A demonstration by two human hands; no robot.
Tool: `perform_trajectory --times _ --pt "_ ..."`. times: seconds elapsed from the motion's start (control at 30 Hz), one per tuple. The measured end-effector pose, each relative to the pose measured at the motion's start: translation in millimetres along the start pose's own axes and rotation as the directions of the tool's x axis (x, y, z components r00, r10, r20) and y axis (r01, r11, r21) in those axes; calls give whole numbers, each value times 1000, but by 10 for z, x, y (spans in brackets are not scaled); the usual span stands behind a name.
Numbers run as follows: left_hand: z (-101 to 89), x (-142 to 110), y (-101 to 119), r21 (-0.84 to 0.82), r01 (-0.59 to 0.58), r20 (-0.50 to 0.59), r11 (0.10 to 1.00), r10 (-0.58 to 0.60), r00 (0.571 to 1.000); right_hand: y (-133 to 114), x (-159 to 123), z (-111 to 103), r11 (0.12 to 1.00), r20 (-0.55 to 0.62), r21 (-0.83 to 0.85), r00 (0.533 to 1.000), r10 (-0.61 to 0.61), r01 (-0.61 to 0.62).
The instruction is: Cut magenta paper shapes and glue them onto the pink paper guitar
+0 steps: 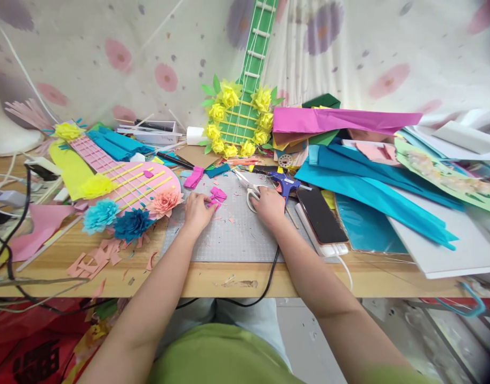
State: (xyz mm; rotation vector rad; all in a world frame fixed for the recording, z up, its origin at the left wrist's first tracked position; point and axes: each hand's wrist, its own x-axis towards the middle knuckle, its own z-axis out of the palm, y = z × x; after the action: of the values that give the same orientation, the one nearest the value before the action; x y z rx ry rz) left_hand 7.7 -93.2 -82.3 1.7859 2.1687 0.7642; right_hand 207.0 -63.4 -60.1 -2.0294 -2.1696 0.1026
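My left hand [199, 214] rests on the grey cutting mat [229, 245], its fingers curled in and the tips closed on the edge of some cut magenta crepe paper [218, 195]. Another folded magenta strip [194, 177] lies just beyond that hand. On the other side, my right hand [270, 207] grips the white-handled scissors [252, 193], whose blades point away and to the left. A blue glue gun [285, 184] lies right beside my right hand. Part of the scissors' handle is hidden by my fingers.
At left lies a pink paper guitar [165, 184] with paper flowers; a green one [248, 101] leans at the back. A phone [322, 213] rests by a white power strip [333, 248]. Blue crepe paper [372, 192] is piled right. Peach scraps [96, 258] lie left. A black cable [268, 282] crosses the table's front edge.
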Motion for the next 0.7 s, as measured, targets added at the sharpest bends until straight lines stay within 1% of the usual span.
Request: perform_trajectory --times 0.07,0.17,0.23,0.27,0.3,0.37,0.4,0.47,0.53,0.63,0.7 --pt "12 -1 -7 -37 -18 4 999 18 1000 12 17 23 999 -20 5 999 -32 32" --pt "25 -6 -14 -105 -92 -5 990 92 996 18 26 56 995 -143 43 986 -83 90" --pt "26 -8 -18 -137 -143 -2 980 144 990 -14 26 62 983 -217 118 970 -112 140" --pt "26 -9 -21 -145 -155 8 977 157 987 -46 30 60 971 -221 173 967 -124 164" --pt "25 -9 -24 -147 -155 20 977 159 987 -89 39 57 956 -200 231 970 -138 183" --pt "19 -11 -29 -137 -133 35 981 140 990 -202 80 49 926 -113 325 980 -162 191" --pt "12 -13 -29 -126 -118 37 985 124 992 -266 114 47 919 -66 349 983 -173 186" --pt "-15 -23 -15 -82 -93 33 992 96 995 -391 206 50 917 -10 359 984 -179 171" --pt "-58 -39 17 9 -65 31 998 64 997 -495 316 62 923 74 366 985 -159 121" --pt "-119 -67 76 166 -21 69 986 9 998 -591 470 92 926 199 377 976 -93 11" --pt "-133 -79 95 212 -8 100 977 -13 995 -615 539 112 922 251 386 966 -67 -37"
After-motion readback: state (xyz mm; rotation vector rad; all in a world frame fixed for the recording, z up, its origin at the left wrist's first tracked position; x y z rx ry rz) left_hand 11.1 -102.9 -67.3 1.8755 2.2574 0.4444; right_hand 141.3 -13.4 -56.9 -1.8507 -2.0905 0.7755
